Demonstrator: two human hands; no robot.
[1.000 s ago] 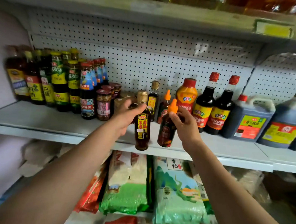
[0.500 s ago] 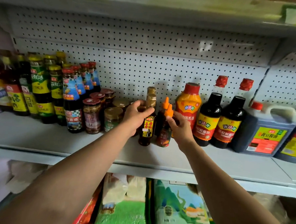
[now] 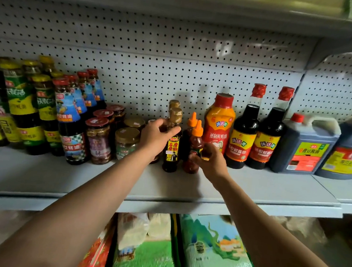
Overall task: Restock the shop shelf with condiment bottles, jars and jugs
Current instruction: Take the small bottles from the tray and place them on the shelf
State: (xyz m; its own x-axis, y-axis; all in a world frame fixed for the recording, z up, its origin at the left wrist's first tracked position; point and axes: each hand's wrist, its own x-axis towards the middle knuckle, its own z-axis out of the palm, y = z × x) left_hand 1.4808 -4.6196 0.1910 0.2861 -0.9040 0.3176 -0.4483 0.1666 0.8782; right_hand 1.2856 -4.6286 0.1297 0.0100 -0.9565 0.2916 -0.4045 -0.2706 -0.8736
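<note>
We see rice bags point(image 3: 209, 251) nearest, on the lower tier, same as before. Both forearms reach up to the grey shelf point(image 3: 250, 191). Right hand point(image 3: 209, 161) curls round the lower body of the orange-capped chili bottle point(image 3: 195, 149), which now stands upright on the shelf; a second ago it was held in the air. Left hand point(image 3: 157, 136) wraps fingers round the shoulder of the gold-capped dark bottle point(image 3: 172, 145), also standing on the shelf now, just beside the chili bottle. A matching bottle stands behind each. Jars point(image 3: 98, 139) sit left, the red squeeze bottle point(image 3: 220, 125) right, the pegboard point(image 3: 154, 70) behind.
</note>
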